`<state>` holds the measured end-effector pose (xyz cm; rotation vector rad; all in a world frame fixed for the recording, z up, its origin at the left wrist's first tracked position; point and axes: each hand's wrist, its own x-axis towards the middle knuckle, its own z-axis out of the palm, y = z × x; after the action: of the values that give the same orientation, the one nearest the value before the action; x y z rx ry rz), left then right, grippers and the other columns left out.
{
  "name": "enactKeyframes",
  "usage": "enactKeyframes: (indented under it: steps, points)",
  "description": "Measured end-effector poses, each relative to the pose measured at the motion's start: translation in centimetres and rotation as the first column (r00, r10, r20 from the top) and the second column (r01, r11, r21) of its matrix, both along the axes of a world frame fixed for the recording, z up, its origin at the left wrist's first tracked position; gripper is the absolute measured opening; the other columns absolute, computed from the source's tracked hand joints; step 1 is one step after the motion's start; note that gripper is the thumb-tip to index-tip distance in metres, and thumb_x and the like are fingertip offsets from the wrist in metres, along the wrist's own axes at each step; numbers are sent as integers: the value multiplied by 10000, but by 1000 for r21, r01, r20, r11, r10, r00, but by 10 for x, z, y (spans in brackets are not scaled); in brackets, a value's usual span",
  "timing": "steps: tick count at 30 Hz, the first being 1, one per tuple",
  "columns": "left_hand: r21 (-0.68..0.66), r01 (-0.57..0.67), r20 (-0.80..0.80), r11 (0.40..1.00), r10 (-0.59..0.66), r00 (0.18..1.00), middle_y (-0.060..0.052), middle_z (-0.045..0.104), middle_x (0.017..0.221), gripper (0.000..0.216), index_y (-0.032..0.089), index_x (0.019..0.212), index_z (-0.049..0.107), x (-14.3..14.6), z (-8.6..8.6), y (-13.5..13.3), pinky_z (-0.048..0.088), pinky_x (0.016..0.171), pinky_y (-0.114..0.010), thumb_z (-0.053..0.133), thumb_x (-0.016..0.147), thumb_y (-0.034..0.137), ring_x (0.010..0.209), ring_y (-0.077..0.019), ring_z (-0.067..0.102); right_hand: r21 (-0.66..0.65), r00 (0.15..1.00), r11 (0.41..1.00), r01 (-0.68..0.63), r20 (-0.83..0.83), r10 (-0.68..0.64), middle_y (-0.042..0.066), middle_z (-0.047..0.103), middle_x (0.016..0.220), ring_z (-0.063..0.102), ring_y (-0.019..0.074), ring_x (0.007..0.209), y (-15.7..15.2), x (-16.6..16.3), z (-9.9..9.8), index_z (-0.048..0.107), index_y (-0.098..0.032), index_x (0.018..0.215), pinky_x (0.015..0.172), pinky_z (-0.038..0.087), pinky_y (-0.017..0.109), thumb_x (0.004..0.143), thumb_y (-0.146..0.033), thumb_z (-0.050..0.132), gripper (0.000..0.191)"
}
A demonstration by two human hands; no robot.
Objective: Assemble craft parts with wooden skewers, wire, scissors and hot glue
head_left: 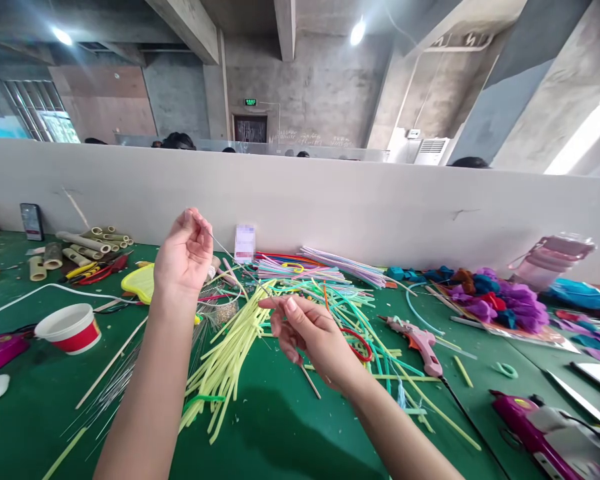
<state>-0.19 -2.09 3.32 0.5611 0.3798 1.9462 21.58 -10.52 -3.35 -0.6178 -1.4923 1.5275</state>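
Note:
A thin wire runs slantwise through the air between my two hands. My left hand, raised higher, pinches its upper end with the fingertips, palm turned toward me. Lower down on the right, my right hand has thumb and forefinger closed at the wire's other end; the other fingers are loosely curled. Below and behind them lies a spread bundle of pale yellow fuzzy pipe cleaners. Several loose metal wires rest on the table beside my left forearm.
On the green table, a pink glue gun lies right, near purple crumpled pieces and a pink bottle. At left are a paper cup, bamboo pieces and pliers. A white partition borders the back.

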Motion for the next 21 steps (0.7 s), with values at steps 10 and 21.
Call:
enactKeyframes:
  steps: [10, 21]
  points:
    - [104, -61, -131, 993, 75, 989, 23, 674, 708, 223, 211, 696, 730, -6, -3, 0, 538, 605, -92, 676, 890, 115, 611, -35, 637, -386, 929, 846, -368, -120, 350, 0, 529, 643, 442, 95, 478, 18, 6, -15, 704, -151, 871, 420, 332, 191, 976, -677, 317, 662]
    - [248, -205, -399, 947, 293, 869, 37, 674, 704, 122, 219, 789, 746, 8, -2, -19, 517, 573, -194, 693, 883, 161, 617, -69, 632, 292, 710, 906, 307, 564, -422, 53, 670, 526, 643, 176, 518, 27, -5, -41, 722, -177, 640, 565, 465, 257, 952, -705, 348, 718]
